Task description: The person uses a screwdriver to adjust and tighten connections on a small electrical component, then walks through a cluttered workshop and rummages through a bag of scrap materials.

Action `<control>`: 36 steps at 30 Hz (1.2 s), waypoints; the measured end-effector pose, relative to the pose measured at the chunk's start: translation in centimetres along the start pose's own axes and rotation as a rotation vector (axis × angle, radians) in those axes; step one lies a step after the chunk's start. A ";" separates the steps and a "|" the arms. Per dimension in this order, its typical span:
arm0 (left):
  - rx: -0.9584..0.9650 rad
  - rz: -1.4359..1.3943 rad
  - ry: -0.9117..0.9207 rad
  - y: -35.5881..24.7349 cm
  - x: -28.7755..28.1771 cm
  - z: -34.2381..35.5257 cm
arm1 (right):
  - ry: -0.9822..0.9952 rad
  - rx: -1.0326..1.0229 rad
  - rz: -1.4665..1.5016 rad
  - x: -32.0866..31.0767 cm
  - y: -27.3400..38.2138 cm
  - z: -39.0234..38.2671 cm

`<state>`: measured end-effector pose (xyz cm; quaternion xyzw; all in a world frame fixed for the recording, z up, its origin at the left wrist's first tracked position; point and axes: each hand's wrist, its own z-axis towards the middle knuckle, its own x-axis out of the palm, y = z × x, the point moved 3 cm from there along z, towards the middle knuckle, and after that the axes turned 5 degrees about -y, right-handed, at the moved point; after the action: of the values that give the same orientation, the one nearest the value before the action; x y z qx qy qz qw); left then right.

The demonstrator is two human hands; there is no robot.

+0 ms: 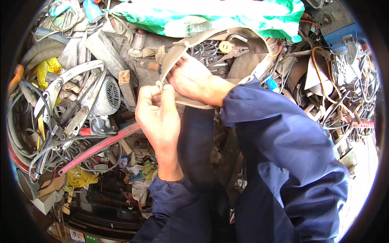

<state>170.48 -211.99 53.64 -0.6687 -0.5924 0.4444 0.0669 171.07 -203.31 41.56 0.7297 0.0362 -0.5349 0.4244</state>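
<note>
A tan canvas tool bag (pixel 252 66) lies open in front of me, its rim standing up in a loop. Between thumb and bent fingers, my left hand (pixel 160 115) pinches the bag's near left edge. Reaching inside the rim, my right hand (pixel 189 79) is curled closed against the same left wall; the edge partly hides its fingers. Pliers (pixel 238 52), a bent metal rod (pixel 238 37) and a yellow piece (pixel 225 47) sit in the bag, among several metal tools.
A green and white plastic sack (pixel 227 14) lies beyond the bag. Left are a red bar (pixel 101 148), a vented grey metal housing (pixel 107 96), tangled cables and a yellow bag (pixel 48 73). More wires and a blue metal case (pixel 344 36) crowd the right.
</note>
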 end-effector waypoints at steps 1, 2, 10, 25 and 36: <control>-0.022 0.000 -0.012 -0.1 0.0 -0.1 | 0.106 0.058 -0.024 1.2 -0.1 0.6; -0.042 -0.002 -0.013 -0.4 0.1 -0.1 | 0.212 0.125 -0.052 2.5 -0.3 1.6; -0.015 0.071 -0.025 0.0 -0.1 0.5 | 0.366 0.632 0.417 10.1 -3.3 3.7; -0.049 -0.050 -0.010 0.2 0.2 0.7 | 0.969 0.317 0.136 -0.9 -3.0 -4.6; -0.051 0.027 0.021 0.1 0.6 -0.1 | 0.867 0.384 0.216 -0.7 -2.4 -5.4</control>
<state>170.56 -211.42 53.30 -0.6828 -0.5934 0.4232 0.0500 173.63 -197.92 41.12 0.9501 0.0342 -0.1312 0.2809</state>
